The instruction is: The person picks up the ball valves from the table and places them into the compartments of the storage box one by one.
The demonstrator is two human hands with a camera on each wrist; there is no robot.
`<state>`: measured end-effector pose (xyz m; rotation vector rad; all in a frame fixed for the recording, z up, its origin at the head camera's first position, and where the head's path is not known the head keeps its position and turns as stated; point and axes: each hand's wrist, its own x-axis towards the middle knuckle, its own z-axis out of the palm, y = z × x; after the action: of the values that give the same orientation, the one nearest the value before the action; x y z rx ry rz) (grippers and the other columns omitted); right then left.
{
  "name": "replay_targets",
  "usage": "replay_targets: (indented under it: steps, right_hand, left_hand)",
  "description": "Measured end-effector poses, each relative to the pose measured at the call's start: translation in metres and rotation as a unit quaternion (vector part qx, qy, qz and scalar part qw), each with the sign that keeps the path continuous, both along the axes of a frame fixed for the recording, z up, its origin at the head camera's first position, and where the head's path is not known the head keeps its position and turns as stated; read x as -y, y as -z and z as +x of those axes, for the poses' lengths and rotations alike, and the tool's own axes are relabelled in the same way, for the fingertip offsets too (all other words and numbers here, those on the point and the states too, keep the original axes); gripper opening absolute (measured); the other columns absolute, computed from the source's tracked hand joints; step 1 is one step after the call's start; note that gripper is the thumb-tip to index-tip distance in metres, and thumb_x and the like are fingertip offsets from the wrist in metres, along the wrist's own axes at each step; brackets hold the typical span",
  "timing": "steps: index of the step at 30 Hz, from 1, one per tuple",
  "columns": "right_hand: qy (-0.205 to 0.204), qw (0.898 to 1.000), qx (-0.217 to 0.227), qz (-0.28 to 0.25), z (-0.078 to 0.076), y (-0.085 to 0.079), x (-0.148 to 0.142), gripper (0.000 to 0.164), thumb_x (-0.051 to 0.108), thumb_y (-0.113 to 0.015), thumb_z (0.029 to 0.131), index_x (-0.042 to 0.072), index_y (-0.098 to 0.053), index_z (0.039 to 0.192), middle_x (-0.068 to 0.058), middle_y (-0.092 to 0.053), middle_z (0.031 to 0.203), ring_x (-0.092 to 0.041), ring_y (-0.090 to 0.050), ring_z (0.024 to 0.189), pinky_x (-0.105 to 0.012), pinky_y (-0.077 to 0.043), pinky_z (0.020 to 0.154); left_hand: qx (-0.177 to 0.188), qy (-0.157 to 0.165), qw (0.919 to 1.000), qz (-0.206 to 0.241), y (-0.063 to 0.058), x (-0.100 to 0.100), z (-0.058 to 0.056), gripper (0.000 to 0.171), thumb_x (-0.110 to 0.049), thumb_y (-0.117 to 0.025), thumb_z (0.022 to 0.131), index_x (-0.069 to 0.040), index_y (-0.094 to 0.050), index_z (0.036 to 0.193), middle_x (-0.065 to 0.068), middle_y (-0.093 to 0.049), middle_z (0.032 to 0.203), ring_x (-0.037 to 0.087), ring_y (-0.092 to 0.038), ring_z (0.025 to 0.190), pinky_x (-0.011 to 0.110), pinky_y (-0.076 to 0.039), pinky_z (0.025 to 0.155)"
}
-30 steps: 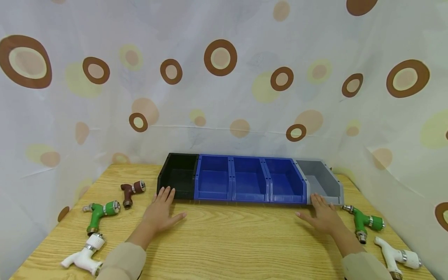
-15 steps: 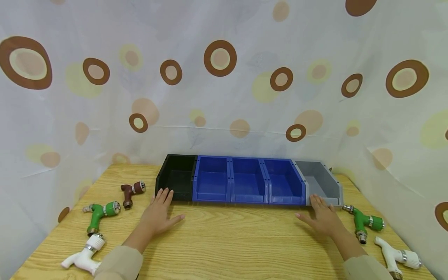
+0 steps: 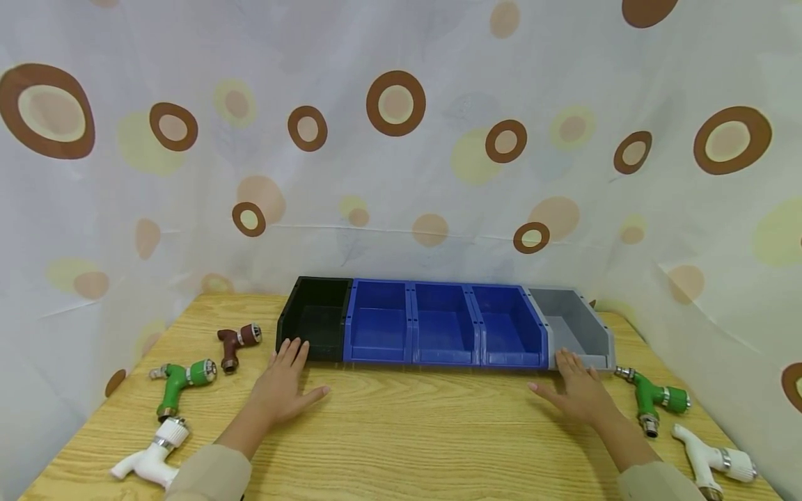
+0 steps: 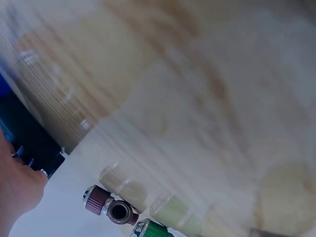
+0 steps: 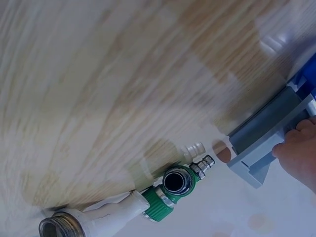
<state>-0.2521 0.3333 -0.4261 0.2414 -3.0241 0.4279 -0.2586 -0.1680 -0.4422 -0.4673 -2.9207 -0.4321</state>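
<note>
My left hand (image 3: 278,391) touches the front edge of the black bin (image 3: 321,321) at the left end of a row, fingers extended and thumb spread. At the other end my right hand (image 3: 578,391) has its straight fingers against the front lip of the grey bin (image 3: 567,332). Neither hand holds anything. Between these bins stand three blue bins (image 3: 443,321), side by side. In the left wrist view, part of the black bin (image 4: 27,131) shows beyond the hand (image 4: 19,190). The right wrist view has the grey bin (image 5: 264,126) next to the fingers (image 5: 300,144).
Left on the wooden table (image 3: 401,438) lie a maroon tap (image 3: 230,342), a green tap (image 3: 175,384) and a white tap (image 3: 150,460). Another green tap (image 3: 648,396) and white tap (image 3: 704,456) lie at the right. A patterned curtain (image 3: 401,181) surrounds the table's back and sides.
The row's left end, with the black bin, has shifted slightly left and nearer to me. My left hand has moved a little the same way; the right has barely moved.
</note>
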Motion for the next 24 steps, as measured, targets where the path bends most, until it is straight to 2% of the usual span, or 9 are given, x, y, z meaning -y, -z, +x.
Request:
replay_targets:
  steps: [10,19,24]
  right_hand:
    - [-0.003,1.000,-0.003,-0.005,0.0019,-0.0009,0.0012,0.095,0.055,-0.054,0.085,-0.018,-0.024,0.138,-0.040,-0.021,0.142,-0.055,-0.020,0.131,-0.070,-0.012,0.102]
    - [-0.006,1.000,-0.003,-0.010,0.0034,0.0001,0.0017,0.093,0.054,-0.054,0.085,-0.016,-0.023,0.139,-0.039,-0.021,0.143,-0.054,-0.020,0.131,-0.069,-0.013,0.103]
    - [-0.008,1.000,-0.005,-0.017,0.0076,-0.0018,0.0035,0.094,0.054,-0.055,0.085,-0.017,-0.024,0.139,-0.039,-0.021,0.143,-0.055,-0.019,0.131,-0.069,-0.012,0.103]
  left_hand:
    - [0.008,-0.004,0.9999,0.005,-0.0029,0.0009,0.0045,0.091,-0.057,-0.054,0.084,0.004,-0.025,0.144,0.027,-0.024,0.149,0.043,-0.015,0.140,0.056,-0.017,0.112]
    - [-0.010,-0.001,0.9999,0.011,-0.0005,0.0031,0.0077,0.090,-0.055,-0.057,0.083,0.006,-0.028,0.142,0.028,-0.028,0.147,0.044,-0.020,0.138,0.057,-0.021,0.111]
    - [0.001,-0.002,0.9999,0.014,-0.0010,0.0042,0.0087,0.091,-0.056,-0.055,0.083,0.006,-0.027,0.143,0.028,-0.026,0.147,0.045,-0.018,0.138,0.057,-0.020,0.111]
